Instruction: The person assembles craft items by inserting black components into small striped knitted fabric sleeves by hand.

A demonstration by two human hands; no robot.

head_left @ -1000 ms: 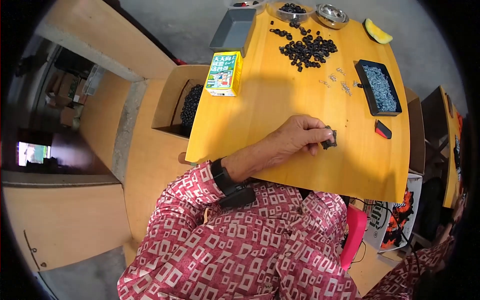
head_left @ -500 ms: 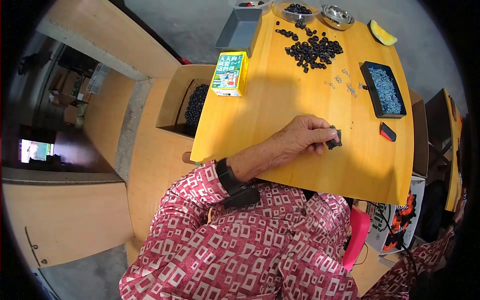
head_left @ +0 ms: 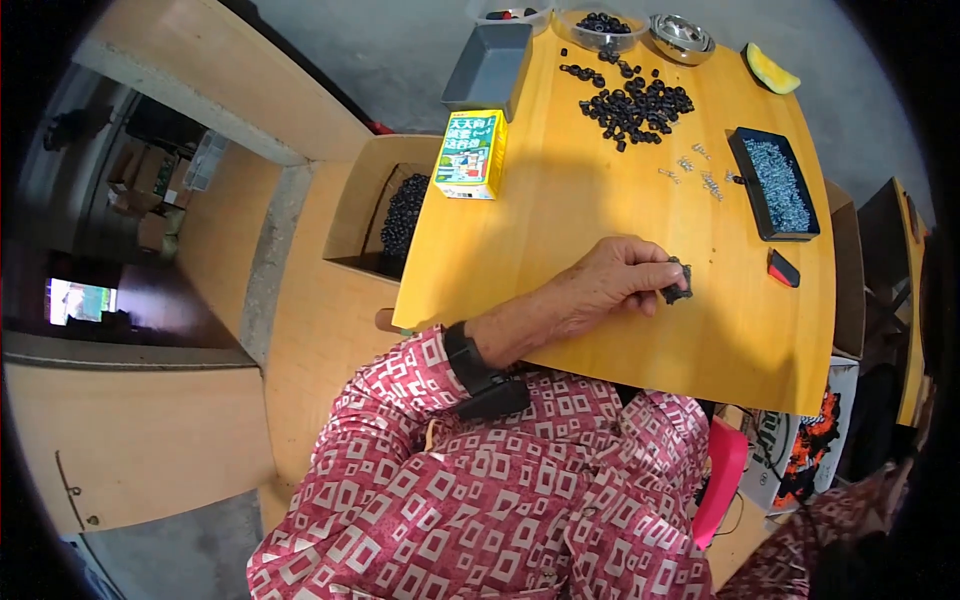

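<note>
Over the near part of the yellow table (head_left: 560,345), my left hand (head_left: 622,278) pinches a small dark piece with a jagged edge (head_left: 679,281) between thumb and fingers. What kind of piece it is, I cannot make out. To its right lies a small black and red object (head_left: 784,268). Beyond it are several small metal springs (head_left: 711,185) and a black tray of small silvery pieces (head_left: 778,185). Farther back is a spread of small black ring-like parts (head_left: 637,108). My right sleeve (head_left: 850,515) reaches out at the lower right; the right hand does not show.
A yellow and green box (head_left: 471,155) and a grey bin (head_left: 487,68) stand at the left edge. Behind are a clear bowl of black parts (head_left: 601,24), metal bowls (head_left: 682,38) and a yellow melon slice (head_left: 771,69). A carton of black parts (head_left: 362,190) sits left of the table.
The whole view has shifted slightly, so the table sits a little lower and farther right. My left hand still pinches the dark piece, which is tilted slightly differently.
</note>
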